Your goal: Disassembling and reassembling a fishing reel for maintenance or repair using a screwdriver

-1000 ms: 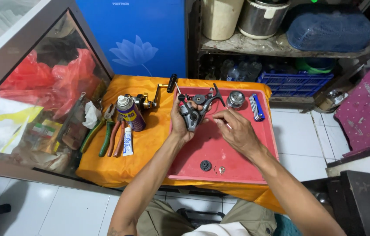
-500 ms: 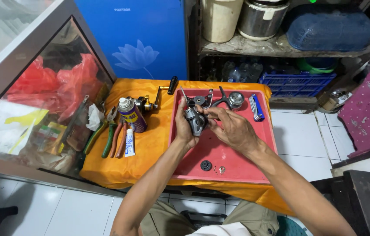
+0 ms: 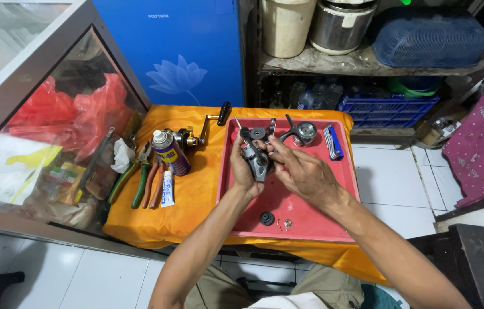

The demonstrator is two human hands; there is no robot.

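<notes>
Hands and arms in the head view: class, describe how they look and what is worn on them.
Both arms are bare up to the frame edge: no sleeves, gloves, watch or rings visible on the left hand or the right hand. Fingers are uncovered. Khaki trousers show below the arms.

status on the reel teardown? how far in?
Done: silver metal spool and small black round part lie off on the red plastic tray. In hand: left hand grips the grey fishing reel body; right hand works on it. Left: gold reel on the orange cloth, untouched.
</notes>
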